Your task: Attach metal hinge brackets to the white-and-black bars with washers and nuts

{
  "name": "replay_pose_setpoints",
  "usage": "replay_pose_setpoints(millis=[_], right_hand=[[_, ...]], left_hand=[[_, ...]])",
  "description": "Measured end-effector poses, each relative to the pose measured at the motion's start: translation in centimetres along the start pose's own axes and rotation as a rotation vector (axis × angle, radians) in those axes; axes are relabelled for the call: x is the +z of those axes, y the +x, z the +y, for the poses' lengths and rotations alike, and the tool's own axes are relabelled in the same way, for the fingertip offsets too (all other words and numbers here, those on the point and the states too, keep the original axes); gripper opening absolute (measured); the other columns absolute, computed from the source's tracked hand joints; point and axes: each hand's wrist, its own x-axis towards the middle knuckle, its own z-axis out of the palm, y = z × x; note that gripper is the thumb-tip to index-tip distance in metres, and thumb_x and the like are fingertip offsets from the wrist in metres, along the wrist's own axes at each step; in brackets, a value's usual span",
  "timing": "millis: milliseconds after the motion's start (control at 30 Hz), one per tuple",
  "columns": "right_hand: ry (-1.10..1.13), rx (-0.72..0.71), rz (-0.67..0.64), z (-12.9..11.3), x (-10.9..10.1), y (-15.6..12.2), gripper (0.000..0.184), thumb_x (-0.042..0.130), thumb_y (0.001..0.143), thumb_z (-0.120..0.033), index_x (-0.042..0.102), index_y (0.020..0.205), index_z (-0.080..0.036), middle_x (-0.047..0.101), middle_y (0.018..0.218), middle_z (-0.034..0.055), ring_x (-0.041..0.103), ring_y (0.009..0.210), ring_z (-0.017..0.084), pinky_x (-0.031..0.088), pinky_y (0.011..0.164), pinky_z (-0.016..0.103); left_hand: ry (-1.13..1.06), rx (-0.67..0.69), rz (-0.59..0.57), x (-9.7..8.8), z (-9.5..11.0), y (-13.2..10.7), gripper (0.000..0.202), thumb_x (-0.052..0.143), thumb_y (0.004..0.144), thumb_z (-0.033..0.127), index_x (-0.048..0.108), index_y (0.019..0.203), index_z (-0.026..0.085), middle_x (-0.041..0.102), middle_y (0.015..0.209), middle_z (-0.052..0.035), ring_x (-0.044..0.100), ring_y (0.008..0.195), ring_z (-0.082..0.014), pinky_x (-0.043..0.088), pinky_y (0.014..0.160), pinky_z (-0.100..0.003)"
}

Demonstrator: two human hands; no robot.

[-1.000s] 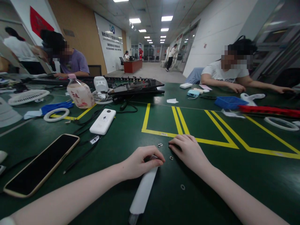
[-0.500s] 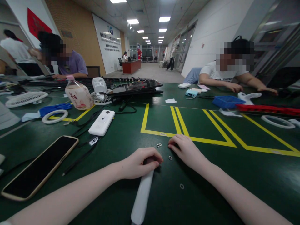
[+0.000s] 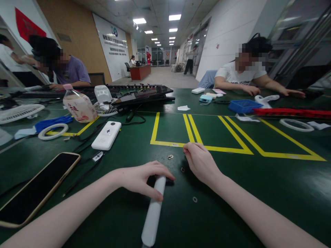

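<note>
My left hand is around the far end of a white rod-like handle lying on the green table. Its thumb presses on the white surface, while the fingertips reach over a small black part at that end. My right hand rests on the table with its fingers curled together; what they hold, if anything, is hidden. Two small metal rings or nuts lie between the hands. Another small metal nut is just left of my right hand, and a flat washer lies nearer to me.
A phone and a white power bank with black cables lie left. Behind them stand a drink bottle and a dark panel. Yellow tape marks the table; a blue tray is at right. Co-workers sit across.
My left hand has loosened, its thumb now lower on the white handle and its fingers more stretched. My right fingers have curled in tighter. The camera view has shifted slightly.
</note>
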Motion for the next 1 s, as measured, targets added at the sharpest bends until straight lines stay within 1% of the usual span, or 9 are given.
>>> replay_pose_setpoints(millis=[67, 233, 400, 500, 600, 667, 833, 933, 1000], right_hand=[[0.013, -0.033, 0.008, -0.4, 0.0, -0.1, 0.021, 0.036, 0.101, -0.018, 0.054, 0.092, -0.014, 0.061, 0.086, 0.0062, 0.057, 0.082, 0.018, 0.044, 0.085, 0.033], [0.018, -0.111, -0.059, -0.3, 0.7, -0.1, 0.019, 0.044, 0.099, -0.016, 0.056, 0.085, -0.015, 0.061, 0.080, 0.0043, 0.056, 0.077, 0.017, 0.042, 0.089, 0.035], [0.024, -0.138, -0.110, -0.2, 0.4, -0.1, 0.016, 0.046, 0.096, -0.012, 0.060, 0.089, -0.014, 0.062, 0.086, 0.0050, 0.056, 0.082, 0.018, 0.044, 0.087, 0.035], [0.089, -0.116, -0.065, -0.3, -0.5, -0.5, 0.020, 0.042, 0.098, -0.014, 0.062, 0.098, -0.015, 0.063, 0.092, 0.0054, 0.058, 0.087, 0.017, 0.041, 0.097, 0.040], [0.214, -0.103, -0.062, -0.2, -2.0, -1.8, 0.021, 0.042, 0.099, -0.018, 0.063, 0.104, -0.017, 0.063, 0.095, 0.0054, 0.058, 0.091, 0.017, 0.044, 0.094, 0.040], [0.303, -0.100, -0.136, -0.1, -3.1, -3.2, 0.020, 0.044, 0.098, -0.020, 0.063, 0.102, -0.018, 0.063, 0.094, 0.0046, 0.058, 0.091, 0.017, 0.046, 0.089, 0.039], [0.416, -0.092, -0.322, -0.5, -5.8, -7.0, 0.019, 0.048, 0.096, -0.022, 0.065, 0.105, -0.021, 0.060, 0.091, 0.0047, 0.055, 0.087, 0.017, 0.047, 0.079, 0.033], [0.402, -0.056, -0.376, -0.9, -6.3, -7.7, 0.022, 0.057, 0.093, -0.027, 0.064, 0.114, -0.024, 0.059, 0.097, 0.0044, 0.054, 0.090, 0.018, 0.047, 0.074, 0.030], [0.414, -0.050, -0.391, -1.2, -6.1, -7.4, 0.020, 0.061, 0.091, -0.027, 0.065, 0.111, -0.025, 0.059, 0.094, 0.0030, 0.054, 0.087, 0.017, 0.046, 0.071, 0.029]], left_hand=[[0.007, -0.005, 0.030, 0.0, 0.0, 0.1, 0.053, 0.071, 0.080, 0.033, 0.056, 0.131, 0.032, 0.055, 0.131, -0.0040, 0.044, 0.124, -0.0269, 0.038, 0.101, -0.041], [0.032, -0.057, 0.169, 0.8, 0.0, 0.6, 0.033, 0.066, 0.083, 0.030, 0.065, 0.116, 0.027, 0.063, 0.113, -0.0045, 0.054, 0.106, -0.0234, 0.045, 0.085, -0.033], [0.058, -0.094, 0.356, 2.3, 0.1, 1.2, 0.020, 0.061, 0.083, 0.019, 0.071, 0.100, 0.022, 0.069, 0.101, -0.0032, 0.060, 0.097, -0.0211, 0.045, 0.088, -0.034], [-0.008, -0.118, 0.424, 2.7, 0.1, 1.3, 0.019, 0.060, 0.083, 0.017, 0.071, 0.098, 0.021, 0.070, 0.098, -0.0030, 0.062, 0.094, -0.0201, 0.047, 0.087, -0.034], [-0.138, -0.084, 0.496, 2.7, -0.2, 1.2, 0.023, 0.059, 0.086, 0.019, 0.069, 0.106, 0.021, 0.069, 0.100, -0.0034, 0.063, 0.094, -0.0193, 0.049, 0.085, -0.033], [-0.217, -0.038, 0.564, 2.7, -0.6, 1.2, 0.023, 0.059, 0.087, 0.020, 0.068, 0.108, 0.020, 0.068, 0.102, -0.0044, 0.063, 0.097, -0.0197, 0.050, 0.087, -0.034], [-0.407, 0.045, 0.763, 3.0, -1.5, 1.5, 0.016, 0.060, 0.086, 0.018, 0.067, 0.100, 0.019, 0.067, 0.103, -0.0042, 0.063, 0.099, -0.0191, 0.050, 0.091, -0.036], [-0.456, 0.049, 0.835, 3.4, -1.5, 1.6, 0.012, 0.062, 0.084, 0.017, 0.066, 0.096, 0.018, 0.068, 0.098, -0.0043, 0.063, 0.096, -0.0192, 0.051, 0.089, -0.035], [-0.456, 0.052, 0.870, 3.6, -1.3, 1.7, 0.012, 0.062, 0.083, 0.017, 0.064, 0.095, 0.017, 0.067, 0.097, -0.0040, 0.063, 0.096, -0.0193, 0.051, 0.088, -0.035]])
